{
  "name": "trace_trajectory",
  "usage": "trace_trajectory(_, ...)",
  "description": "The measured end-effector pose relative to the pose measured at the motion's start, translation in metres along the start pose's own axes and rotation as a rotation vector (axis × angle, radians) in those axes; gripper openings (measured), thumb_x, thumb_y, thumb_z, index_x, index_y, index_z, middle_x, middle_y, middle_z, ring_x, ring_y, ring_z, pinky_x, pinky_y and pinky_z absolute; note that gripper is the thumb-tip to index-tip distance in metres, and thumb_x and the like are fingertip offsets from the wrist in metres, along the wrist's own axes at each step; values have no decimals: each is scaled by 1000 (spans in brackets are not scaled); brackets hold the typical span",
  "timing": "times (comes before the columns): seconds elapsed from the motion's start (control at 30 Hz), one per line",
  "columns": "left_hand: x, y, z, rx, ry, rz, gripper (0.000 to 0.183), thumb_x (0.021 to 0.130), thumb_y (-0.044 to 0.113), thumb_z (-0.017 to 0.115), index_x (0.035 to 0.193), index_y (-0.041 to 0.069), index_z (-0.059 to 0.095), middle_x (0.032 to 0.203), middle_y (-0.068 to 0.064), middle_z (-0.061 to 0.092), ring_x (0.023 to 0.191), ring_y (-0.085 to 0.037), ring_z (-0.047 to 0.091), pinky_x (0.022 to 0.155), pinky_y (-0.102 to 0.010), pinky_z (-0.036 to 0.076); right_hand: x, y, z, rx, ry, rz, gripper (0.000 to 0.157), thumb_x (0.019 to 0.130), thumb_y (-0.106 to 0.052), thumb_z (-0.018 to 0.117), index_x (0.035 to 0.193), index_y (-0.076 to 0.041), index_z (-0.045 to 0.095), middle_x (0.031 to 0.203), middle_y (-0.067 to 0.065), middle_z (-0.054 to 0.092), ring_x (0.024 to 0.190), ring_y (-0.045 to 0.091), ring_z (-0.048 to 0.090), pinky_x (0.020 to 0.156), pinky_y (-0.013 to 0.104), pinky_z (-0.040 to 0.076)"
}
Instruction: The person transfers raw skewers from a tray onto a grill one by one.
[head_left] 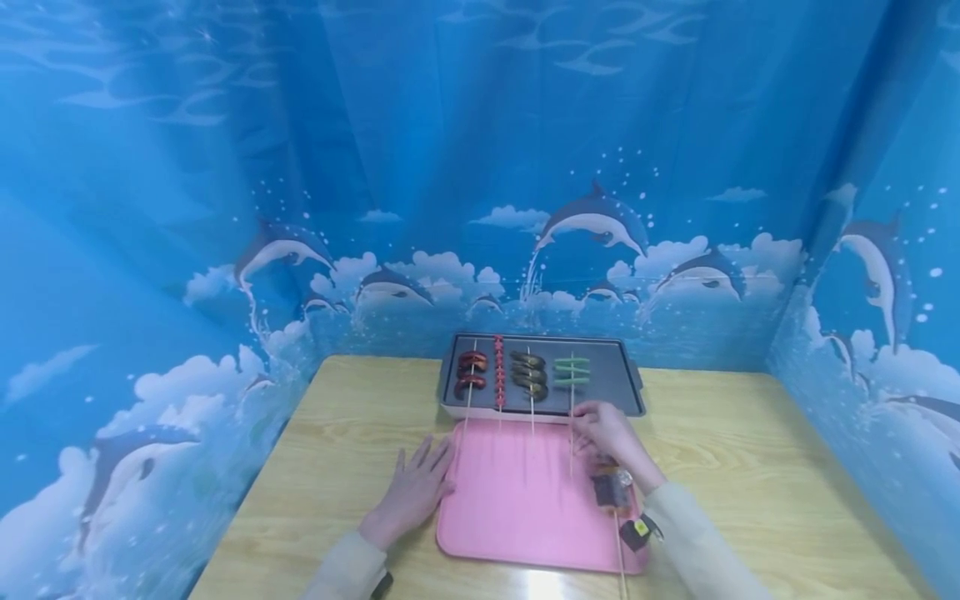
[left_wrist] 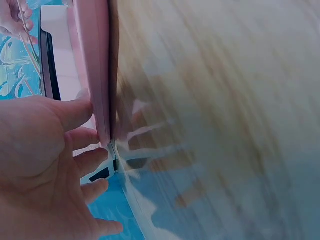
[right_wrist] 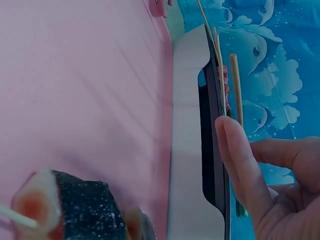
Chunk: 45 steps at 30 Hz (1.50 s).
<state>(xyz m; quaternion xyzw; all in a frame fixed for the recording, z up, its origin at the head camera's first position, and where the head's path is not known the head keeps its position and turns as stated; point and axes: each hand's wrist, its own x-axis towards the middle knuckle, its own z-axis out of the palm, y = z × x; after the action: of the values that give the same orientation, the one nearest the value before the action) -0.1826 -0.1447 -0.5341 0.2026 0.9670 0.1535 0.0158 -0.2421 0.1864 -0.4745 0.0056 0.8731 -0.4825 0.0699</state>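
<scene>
My right hand is at the near edge of a dark grill pan, pinching the stick of a skewer threaded with green vegetable pieces. In the right wrist view that stick comes up between the fingers. With fingers spread, my left hand rests on the table against the left edge of a pink tray; the left wrist view shows its thumb and fingertips at the tray's rim. Below my right wrist, a skewer with a dark-wrapped food piece lies on the tray's right side.
Left of the green skewer, the pan holds a skewer of red-brown curved pieces, a thin red skewer and a skewer of dark brownish pieces. Their sticks stick out over the tray. A blue dolphin-print curtain stands behind the wooden table.
</scene>
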Motion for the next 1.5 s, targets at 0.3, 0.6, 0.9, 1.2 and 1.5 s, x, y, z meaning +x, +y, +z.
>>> trace_trajectory(0.3,-4,4,-3,37,30,-12,56,104,29,54,151,1,44,159,-23,35,149,-48,23,115,-77,14,11,-5,1,-174,29,-23,24,95,-13,69,109,6,69,78,8,71,57,16,69,66,34,61)
trace_trajectory(0.6,-3,4,1,50,53,-16,56,103,30,55,151,4,45,159,-24,36,149,-48,23,115,-77,12,10,1,0,-265,35,-30,19,96,-17,67,94,2,70,79,8,71,56,16,67,56,33,59)
trace_trajectory(0.9,-3,3,2,38,75,8,57,102,28,57,150,2,45,157,-26,37,147,-51,24,113,-79,13,-12,12,-19,-154,94,-31,31,103,-24,61,112,4,67,77,14,73,53,23,70,56,39,62)
trace_trajectory(1.2,-5,5,-2,53,51,18,55,103,28,55,148,-1,46,158,-18,40,149,-48,24,113,-78,14,-56,26,-38,-145,95,-27,28,101,-17,62,113,8,66,85,14,73,58,20,69,54,37,61)
trace_trajectory(1.5,-4,3,1,39,57,47,54,102,26,56,146,-4,48,157,-18,41,148,-49,26,113,-79,14,-97,49,-33,-270,33,47,16,96,-15,67,104,-2,71,78,2,70,59,17,65,52,29,56)
